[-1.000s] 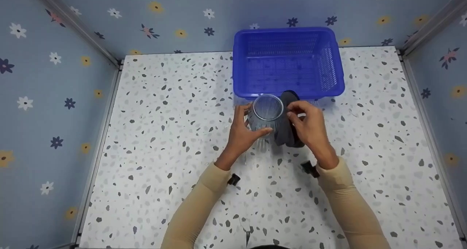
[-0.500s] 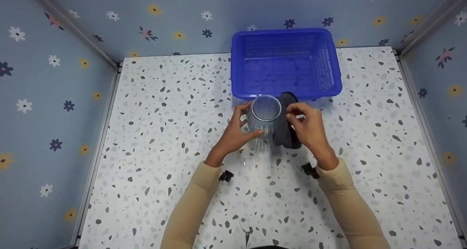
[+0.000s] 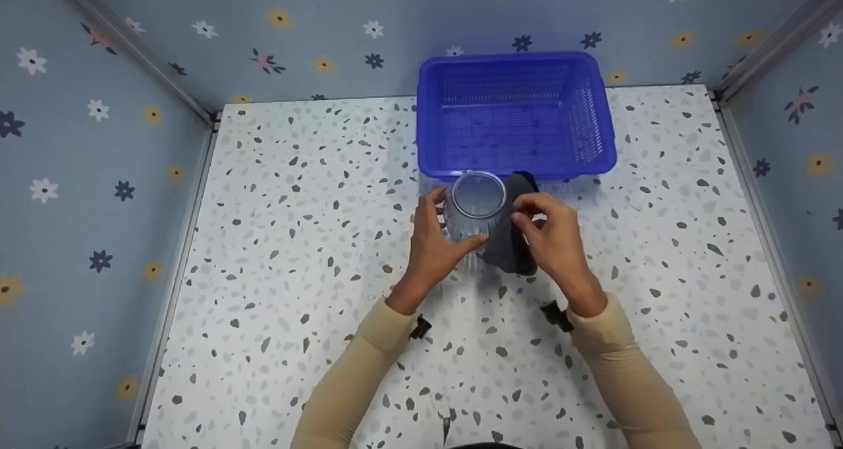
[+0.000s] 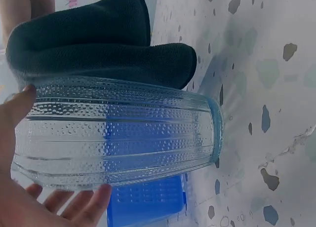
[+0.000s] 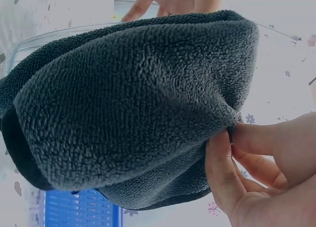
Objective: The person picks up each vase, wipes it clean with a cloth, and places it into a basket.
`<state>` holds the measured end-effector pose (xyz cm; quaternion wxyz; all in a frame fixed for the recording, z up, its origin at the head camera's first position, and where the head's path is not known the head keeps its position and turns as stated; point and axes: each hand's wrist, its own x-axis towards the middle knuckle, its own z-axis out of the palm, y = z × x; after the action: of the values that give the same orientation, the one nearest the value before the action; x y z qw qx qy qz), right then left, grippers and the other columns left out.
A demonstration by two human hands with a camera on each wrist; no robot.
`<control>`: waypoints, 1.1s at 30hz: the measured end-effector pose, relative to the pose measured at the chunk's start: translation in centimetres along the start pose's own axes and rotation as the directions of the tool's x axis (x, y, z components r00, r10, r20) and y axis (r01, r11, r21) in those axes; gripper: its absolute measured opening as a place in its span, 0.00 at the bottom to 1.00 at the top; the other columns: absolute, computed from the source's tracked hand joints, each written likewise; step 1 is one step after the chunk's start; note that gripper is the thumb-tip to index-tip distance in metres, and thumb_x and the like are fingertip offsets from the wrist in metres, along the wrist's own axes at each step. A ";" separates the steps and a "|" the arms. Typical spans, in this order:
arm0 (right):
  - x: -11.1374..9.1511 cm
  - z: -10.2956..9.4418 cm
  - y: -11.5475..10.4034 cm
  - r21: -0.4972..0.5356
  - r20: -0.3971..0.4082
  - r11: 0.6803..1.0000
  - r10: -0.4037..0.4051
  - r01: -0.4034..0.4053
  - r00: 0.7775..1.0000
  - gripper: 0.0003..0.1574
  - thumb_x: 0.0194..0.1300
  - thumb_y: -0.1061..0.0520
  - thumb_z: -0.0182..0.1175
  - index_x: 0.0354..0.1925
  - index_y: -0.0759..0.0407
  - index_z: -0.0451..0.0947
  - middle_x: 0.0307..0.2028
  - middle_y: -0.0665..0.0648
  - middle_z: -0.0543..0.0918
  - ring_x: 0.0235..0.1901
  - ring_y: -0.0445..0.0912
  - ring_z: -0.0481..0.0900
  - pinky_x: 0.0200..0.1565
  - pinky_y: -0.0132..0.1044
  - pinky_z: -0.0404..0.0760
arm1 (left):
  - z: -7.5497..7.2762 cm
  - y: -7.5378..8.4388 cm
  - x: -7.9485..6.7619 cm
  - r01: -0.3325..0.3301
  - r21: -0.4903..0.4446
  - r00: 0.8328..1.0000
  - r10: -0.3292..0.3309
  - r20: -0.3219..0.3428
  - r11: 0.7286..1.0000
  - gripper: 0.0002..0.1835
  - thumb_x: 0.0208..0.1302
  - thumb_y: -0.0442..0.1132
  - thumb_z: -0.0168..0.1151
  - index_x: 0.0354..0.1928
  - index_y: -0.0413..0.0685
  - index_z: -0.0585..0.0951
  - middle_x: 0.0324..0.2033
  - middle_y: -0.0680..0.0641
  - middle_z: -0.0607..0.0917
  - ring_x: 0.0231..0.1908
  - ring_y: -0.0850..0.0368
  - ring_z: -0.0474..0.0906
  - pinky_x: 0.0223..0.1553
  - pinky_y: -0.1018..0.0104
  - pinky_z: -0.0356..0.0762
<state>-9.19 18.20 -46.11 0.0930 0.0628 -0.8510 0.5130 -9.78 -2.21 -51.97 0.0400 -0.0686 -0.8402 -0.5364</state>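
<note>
In the head view my left hand grips a clear glass vase from its left side. The left wrist view shows the ribbed, dimpled wall of the vase between thumb and fingers, its far end close to the tabletop. My right hand pinches a dark grey cloth, which hangs against the right side of the vase. In the right wrist view the thumb and fingers pinch a bunched fold of the fluffy cloth, which covers most of the vase.
A blue plastic basket with slotted walls stands just beyond the hands, by the back wall. The speckled white tabletop is enclosed by flower-patterned panels at the back and both sides.
The cloth and my right hand have shifted slightly toward the person, and the cloth's lower part has spread leftward along the vase. The left hand has adjusted slightly; both holds continue.
</note>
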 end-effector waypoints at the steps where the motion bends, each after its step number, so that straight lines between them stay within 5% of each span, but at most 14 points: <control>1: 0.0 0.0 0.0 -0.002 -0.001 1.000 0.000 0.000 1.000 0.06 0.68 0.73 0.67 0.42 0.69 0.85 0.38 0.63 0.86 0.40 0.53 0.84 0.35 0.26 0.77 | 0.0 0.1 0.0 -0.010 0.022 1.000 0.010 -0.005 1.000 0.55 0.52 0.51 0.86 0.76 0.46 0.63 0.66 0.41 0.72 0.62 0.45 0.71 0.60 0.46 0.76; 7: 0.0 0.0 0.1 0.019 0.001 1.000 0.004 -0.004 1.000 0.06 0.68 0.73 0.67 0.43 0.70 0.85 0.39 0.64 0.86 0.41 0.54 0.84 0.35 0.25 0.78 | -0.8 0.1 0.7 -0.063 0.074 0.995 0.057 0.083 0.995 0.56 0.52 0.56 0.85 0.78 0.48 0.64 0.64 0.42 0.69 0.65 0.47 0.68 0.63 0.47 0.75; 12: 0.0 -0.1 0.1 0.041 0.007 0.999 0.001 -0.001 1.000 0.06 0.67 0.73 0.67 0.43 0.70 0.85 0.39 0.65 0.86 0.41 0.55 0.85 0.36 0.25 0.80 | -2.4 -0.4 2.2 -0.090 -0.128 0.966 0.118 0.229 0.988 0.52 0.56 0.46 0.83 0.77 0.43 0.61 0.76 0.41 0.65 0.74 0.47 0.63 0.73 0.49 0.66; 16: 0.0 0.0 0.2 0.036 0.004 0.999 0.002 -0.002 1.000 0.06 0.68 0.73 0.67 0.43 0.70 0.85 0.39 0.64 0.86 0.41 0.54 0.84 0.35 0.25 0.79 | -2.9 -0.7 2.9 -0.070 -0.213 0.952 0.129 0.277 0.974 0.51 0.57 0.41 0.83 0.78 0.44 0.63 0.76 0.43 0.68 0.75 0.49 0.64 0.72 0.48 0.67; 25: 0.0 0.2 0.0 -0.008 -0.046 1.000 -0.013 0.013 0.999 0.07 0.66 0.71 0.70 0.43 0.70 0.86 0.37 0.64 0.86 0.38 0.52 0.84 0.34 0.24 0.76 | -1.9 0.1 2.1 -0.092 -0.116 0.984 0.108 0.141 0.989 0.49 0.52 0.48 0.86 0.75 0.49 0.72 0.66 0.47 0.75 0.65 0.53 0.73 0.64 0.55 0.75; 33: 0.5 0.2 -0.2 -0.056 -0.040 0.998 -0.002 0.000 0.999 0.07 0.68 0.69 0.70 0.45 0.69 0.86 0.39 0.64 0.86 0.40 0.55 0.85 0.36 0.26 0.77 | -0.9 0.6 1.4 -0.079 -0.079 0.995 0.083 0.046 0.994 0.50 0.51 0.49 0.87 0.75 0.49 0.73 0.66 0.47 0.77 0.64 0.53 0.74 0.61 0.56 0.77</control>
<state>-9.65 17.96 -45.96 0.1120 0.0502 -0.8629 0.4903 -11.07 -2.69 -50.83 0.0386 -0.1174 -0.8161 -0.5646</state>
